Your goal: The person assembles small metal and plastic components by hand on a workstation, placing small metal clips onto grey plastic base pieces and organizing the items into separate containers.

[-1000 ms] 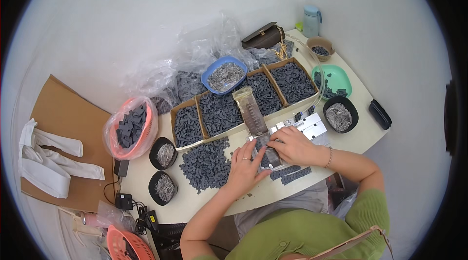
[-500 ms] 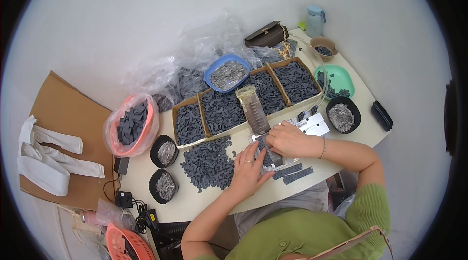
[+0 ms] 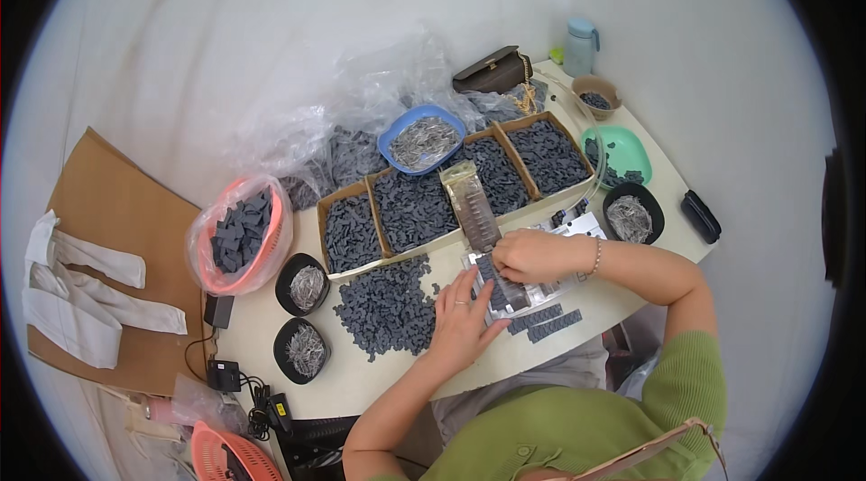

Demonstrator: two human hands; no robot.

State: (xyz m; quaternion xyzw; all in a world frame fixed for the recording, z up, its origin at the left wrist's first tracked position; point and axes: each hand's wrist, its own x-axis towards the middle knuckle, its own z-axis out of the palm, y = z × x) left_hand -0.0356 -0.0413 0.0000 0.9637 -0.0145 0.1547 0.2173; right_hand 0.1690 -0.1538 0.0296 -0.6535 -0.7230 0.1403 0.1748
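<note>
My left hand (image 3: 459, 326) lies with fingers apart along the left edge of a small metal fixture (image 3: 538, 297). Dark grey plastic pieces (image 3: 511, 292) sit in rows in this fixture. Above them my right hand (image 3: 538, 256) is closed, fingertips bent down and pressed together at the rows. Whatever is between those fingertips is hidden. A clear-topped chute (image 3: 472, 210) slopes down to the fixture from the divided box behind. Two finished-looking grey strips (image 3: 544, 323) rest on the table by the fixture's front side.
A cardboard box (image 3: 388, 257) with compartments of grey pieces stands behind a loose grey pile (image 3: 386, 308). Metal pins fill a blue tray (image 3: 385, 137) and several black bowls (image 3: 292, 371). A green dish (image 3: 638, 149) is at right, a pink basket (image 3: 279, 242) at left.
The whole view has shifted slightly. My right fingertips have moved a little over the rows in the fixture, while my left hand keeps its place at the edge.
</note>
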